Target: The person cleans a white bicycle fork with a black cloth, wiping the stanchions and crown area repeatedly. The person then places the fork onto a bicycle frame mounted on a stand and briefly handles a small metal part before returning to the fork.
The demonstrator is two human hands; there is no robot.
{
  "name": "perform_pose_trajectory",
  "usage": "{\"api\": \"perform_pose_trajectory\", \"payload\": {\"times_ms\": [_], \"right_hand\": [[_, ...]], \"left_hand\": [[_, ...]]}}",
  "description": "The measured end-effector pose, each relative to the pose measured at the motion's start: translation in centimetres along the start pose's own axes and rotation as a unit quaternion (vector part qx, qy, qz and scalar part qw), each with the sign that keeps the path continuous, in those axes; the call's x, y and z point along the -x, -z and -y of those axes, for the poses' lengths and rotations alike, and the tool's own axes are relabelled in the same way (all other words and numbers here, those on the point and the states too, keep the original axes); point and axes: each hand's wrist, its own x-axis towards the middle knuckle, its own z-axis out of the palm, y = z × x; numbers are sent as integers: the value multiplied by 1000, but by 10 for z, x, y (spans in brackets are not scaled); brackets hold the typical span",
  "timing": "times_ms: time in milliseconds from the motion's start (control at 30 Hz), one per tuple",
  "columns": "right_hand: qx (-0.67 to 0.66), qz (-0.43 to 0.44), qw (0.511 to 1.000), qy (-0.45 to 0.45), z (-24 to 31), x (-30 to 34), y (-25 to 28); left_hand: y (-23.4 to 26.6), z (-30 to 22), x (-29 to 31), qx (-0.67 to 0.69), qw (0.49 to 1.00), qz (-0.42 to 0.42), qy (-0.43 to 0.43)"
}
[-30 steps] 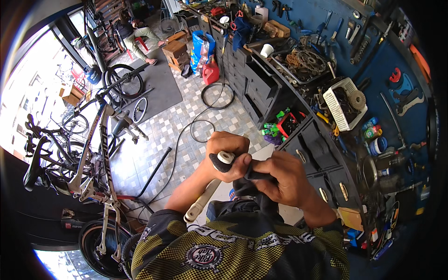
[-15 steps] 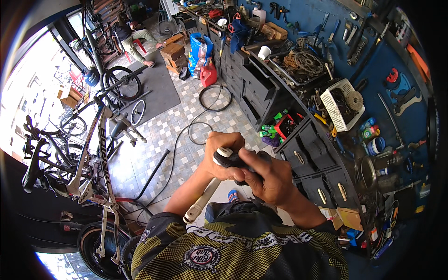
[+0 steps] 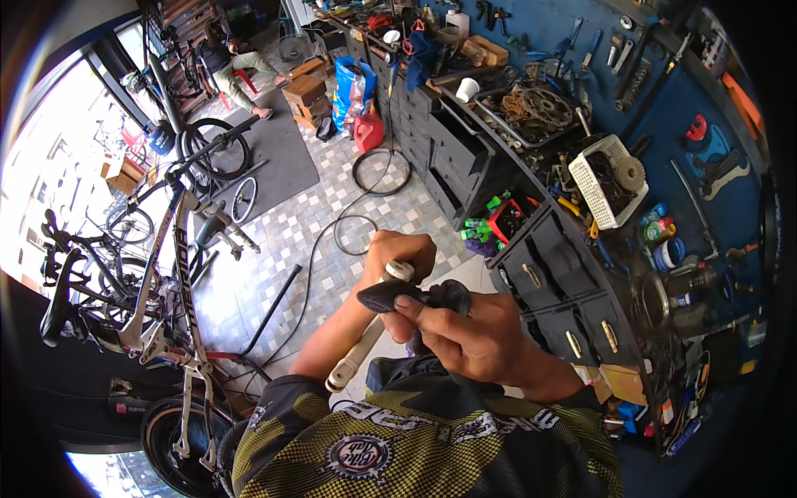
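Observation:
My left hand [image 3: 403,249] is closed around the upper part of a long white bike frame part [image 3: 358,357]. Its rounded upper end shows under my fingers, and the lower end, which has a hole, slants down toward my shirt. In my right hand [image 3: 477,339] a dark cloth [image 3: 383,295] is bunched, pinched between thumb and fingers. A fold of it lies against the white part just below the rounded end. My fingers and the cloth hide the middle of the part.
At left stands a white bike frame [image 3: 181,274]. A black hose [image 3: 353,217] loops over the tiled floor. On my right runs a dark drawer bench [image 3: 544,278] bearing a white basket [image 3: 599,184] of sprockets. A person [image 3: 237,70] sits at the far left.
My right hand has shifted slightly down and the cloth has opened out to the left, baring the white part's rounded end. My left hand stays in about the same place.

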Motion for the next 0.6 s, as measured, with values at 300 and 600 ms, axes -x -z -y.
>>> {"api": "perform_pose_trajectory", "payload": {"times_ms": [300, 600], "right_hand": [[-94, -22, 995, -16, 4, 6, 10], [38, 21, 999, -2, 10, 0, 15]], "left_hand": [[-2, -6, -3, 97, 988, -25, -117], [-3, -7, -2, -38, 991, 0, -125]]}}
